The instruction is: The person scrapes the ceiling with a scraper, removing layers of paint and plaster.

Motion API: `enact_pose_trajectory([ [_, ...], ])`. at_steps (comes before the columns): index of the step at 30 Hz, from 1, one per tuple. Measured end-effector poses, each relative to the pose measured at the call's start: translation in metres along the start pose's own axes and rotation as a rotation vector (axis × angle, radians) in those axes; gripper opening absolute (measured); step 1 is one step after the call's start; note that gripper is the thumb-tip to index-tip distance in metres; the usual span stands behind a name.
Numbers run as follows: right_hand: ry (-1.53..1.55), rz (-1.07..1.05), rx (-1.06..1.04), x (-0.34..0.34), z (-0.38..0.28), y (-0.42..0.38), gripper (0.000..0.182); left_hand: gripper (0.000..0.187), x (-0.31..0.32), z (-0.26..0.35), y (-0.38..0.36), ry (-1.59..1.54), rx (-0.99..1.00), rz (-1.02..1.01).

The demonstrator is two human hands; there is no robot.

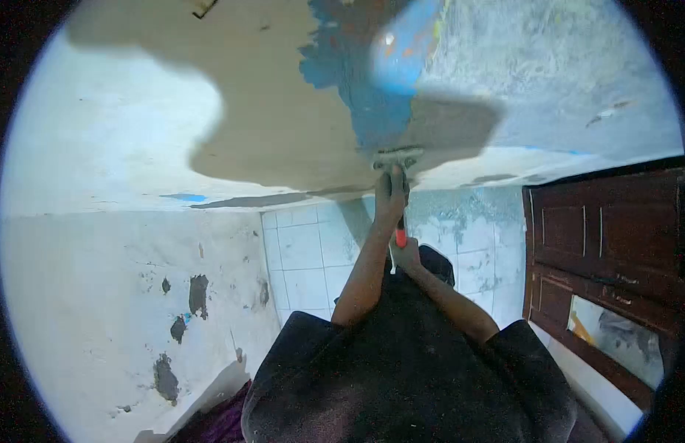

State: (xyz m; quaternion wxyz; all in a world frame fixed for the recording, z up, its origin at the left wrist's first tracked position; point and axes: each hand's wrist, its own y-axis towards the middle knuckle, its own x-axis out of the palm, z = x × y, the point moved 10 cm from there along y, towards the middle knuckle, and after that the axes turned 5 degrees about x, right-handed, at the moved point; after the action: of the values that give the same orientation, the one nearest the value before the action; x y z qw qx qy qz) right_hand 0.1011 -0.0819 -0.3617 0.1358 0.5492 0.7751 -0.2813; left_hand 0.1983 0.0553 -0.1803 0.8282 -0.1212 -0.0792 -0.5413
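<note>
A wall scraper (398, 156) with a wide head and a red-and-black handle is pressed against the painted wall (283, 111). Close behind the head, my left hand (389, 198) is closed around the upper handle, with fingers reaching toward the blade. Lower down, by the red end of the handle, my right hand (406, 255) is wrapped round the grip. Just above the scraper head lies a ragged blue patch (375, 103) with cream paint at its left. A bright spot of light falls across the patch's upper part.
At the right is a dark brown wooden door (608, 244) with a pale panel low down. White floor tiles (302, 247) show below, dusty at the right. The left wall (121, 295) has several grey flaked spots. Purple cloth (217, 417) lies at lower left.
</note>
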Motion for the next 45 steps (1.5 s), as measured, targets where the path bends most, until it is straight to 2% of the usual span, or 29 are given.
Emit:
enact_pose_trajectory([
  [2,0.120,-0.097,0.084,-0.001,-0.012,0.004,0.031,0.037,0.004,0.010,0.001,-0.052,0.052,-0.022],
  [3,0.452,-0.036,0.090,-0.025,-0.070,0.001,0.027,0.035,0.000,0.056,0.000,0.228,0.298,0.078],
  [4,0.462,-0.149,0.006,-0.032,-0.104,0.013,0.018,0.034,0.000,0.101,-0.007,0.511,0.540,0.179],
  [5,0.475,-0.260,-0.075,-0.030,-0.125,0.024,0.011,0.034,0.002,0.116,-0.003,0.516,0.538,0.178],
  [6,0.478,-0.262,-0.067,-0.011,-0.113,0.039,0.011,0.034,0.004,0.120,0.006,0.337,0.459,0.130],
  [7,0.751,-0.228,-0.006,0.019,-0.087,0.057,0.013,0.034,0.006,0.118,0.011,0.160,0.378,0.085],
  [8,1.025,-0.186,0.060,0.039,-0.062,0.064,0.016,0.034,0.004,0.119,0.007,0.165,0.371,0.083],
  [9,1.030,-0.185,0.064,0.046,-0.053,0.061,0.016,0.034,0.004,0.119,0.006,0.182,0.337,0.082],
  [11,0.763,-0.102,-0.116,0.037,-0.064,0.060,0.021,0.037,-0.004,0.104,0.012,0.241,0.308,0.062],
  [12,0.761,-0.102,-0.121,0.032,-0.065,0.057,0.021,0.037,-0.009,0.088,0.013,0.239,0.312,0.063],
  [14,0.177,-0.159,-0.090,0.020,-0.078,0.034,0.027,0.037,-0.017,0.082,0.003,0.170,0.322,0.108],
  [15,0.218,-0.222,0.007,0.019,-0.073,0.024,0.031,0.036,-0.025,0.064,-0.001,0.073,0.246,0.094],
  [16,0.217,-0.219,0.008,0.025,-0.064,0.020,0.031,0.036,-0.034,0.058,-0.005,0.070,0.246,0.092],
  [18,0.006,-0.282,-0.041,0.054,-0.035,0.014,0.033,0.034,-0.060,0.034,-0.015,0.025,0.116,0.228],
  [19,0.148,-0.421,0.087,0.063,-0.028,0.007,0.033,0.034,-0.062,0.029,-0.015,0.023,0.107,0.231],
  [22,0.167,-0.512,0.085,0.086,-0.020,0.000,0.032,0.034,-0.072,0.009,-0.016,0.052,0.051,0.250],
  [24,0.279,-0.522,0.077,0.101,-0.011,0.000,0.032,0.034,-0.074,0.013,-0.012,0.214,0.160,0.228],
  [28,0.166,-0.467,0.030,0.088,-0.027,-0.001,0.038,0.032,-0.075,0.015,-0.013,0.237,0.171,0.239],
  [30,0.158,-0.570,0.028,0.108,-0.019,-0.008,0.040,0.031,-0.074,0.020,-0.017,0.253,0.150,0.257],
  [31,0.172,-0.614,-0.016,0.095,-0.044,-0.012,0.041,0.031,-0.074,0.021,-0.017,0.258,0.131,0.246],
  [32,0.172,-0.616,-0.016,0.100,-0.038,-0.012,0.041,0.031,-0.074,0.022,-0.017,0.262,0.115,0.237],
  [34,0.261,-0.556,-0.115,0.103,-0.046,-0.010,0.041,0.031,-0.075,0.024,-0.014,0.245,0.118,0.244],
  [35,0.402,-0.606,-0.040,0.087,-0.065,-0.018,0.041,0.032,-0.073,0.028,-0.014,0.223,0.144,0.221],
  [36,0.407,-0.607,-0.038,0.091,-0.066,-0.017,0.041,0.033,-0.071,0.032,-0.014,0.202,0.173,0.196],
  [38,0.406,-0.496,0.011,0.089,-0.066,-0.004,0.040,0.035,-0.065,0.051,-0.013,0.250,0.178,0.183],
  [39,0.242,-0.508,-0.023,0.089,-0.066,-0.002,0.043,0.035,-0.067,0.047,-0.012,0.287,0.200,0.180],
  [42,0.056,-0.473,-0.014,0.100,-0.048,0.008,0.044,0.035,-0.071,0.033,-0.010,0.306,0.197,0.173],
  [44,0.032,-0.472,0.001,0.094,-0.037,0.011,0.044,0.034,-0.068,0.030,-0.010,0.280,0.231,0.194],
  [45,0.032,-0.518,-0.058,0.097,-0.039,0.009,0.043,0.033,-0.068,0.017,-0.008,0.292,0.198,0.178],
])
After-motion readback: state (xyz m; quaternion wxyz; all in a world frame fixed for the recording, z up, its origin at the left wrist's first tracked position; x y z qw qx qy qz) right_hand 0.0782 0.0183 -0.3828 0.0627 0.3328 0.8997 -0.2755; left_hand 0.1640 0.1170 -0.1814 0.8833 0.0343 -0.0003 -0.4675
